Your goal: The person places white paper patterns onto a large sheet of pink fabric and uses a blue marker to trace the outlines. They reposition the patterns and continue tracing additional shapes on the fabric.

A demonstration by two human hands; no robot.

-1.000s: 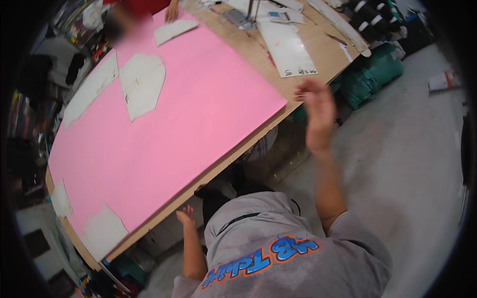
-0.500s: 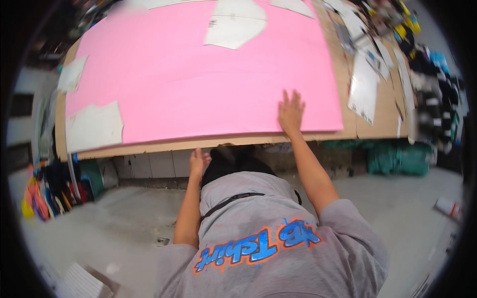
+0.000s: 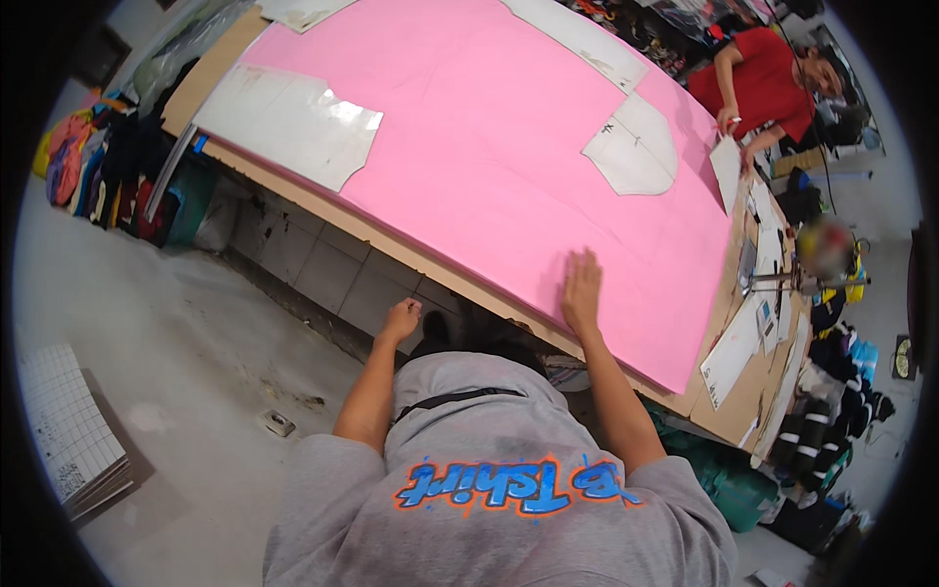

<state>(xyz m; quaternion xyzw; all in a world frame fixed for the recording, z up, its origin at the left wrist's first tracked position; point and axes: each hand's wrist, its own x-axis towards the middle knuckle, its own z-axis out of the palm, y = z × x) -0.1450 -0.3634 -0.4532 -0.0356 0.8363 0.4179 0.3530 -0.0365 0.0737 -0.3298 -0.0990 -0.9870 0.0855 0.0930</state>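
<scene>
A wide sheet of pink fabric [image 3: 469,147] lies smooth across the table. My right hand [image 3: 581,293] rests on it near the front edge, fingers stretched out and palm down. Off the table's near edge, my left hand [image 3: 401,320] hangs in the air with its fingers curled in; nothing shows in it. White paper pattern pieces lie on the pink fabric: a large pattern piece [image 3: 293,122] at the left, a curved pattern piece [image 3: 636,147] toward the right, and a long pattern piece [image 3: 577,41] along the far side.
At the far right a person in a red shirt [image 3: 768,83] holds a white pattern piece [image 3: 725,171] at the table edge. More pattern pieces [image 3: 734,352] lie on the brown table top [image 3: 719,416]. Stacked gridded boards [image 3: 73,430] stand on the floor at left; clothes [image 3: 93,166] hang beyond.
My view has turned, so the table now slants down to the right and the person in red shows. My left hand's fingers have curled in. My right hand stays on the fabric.
</scene>
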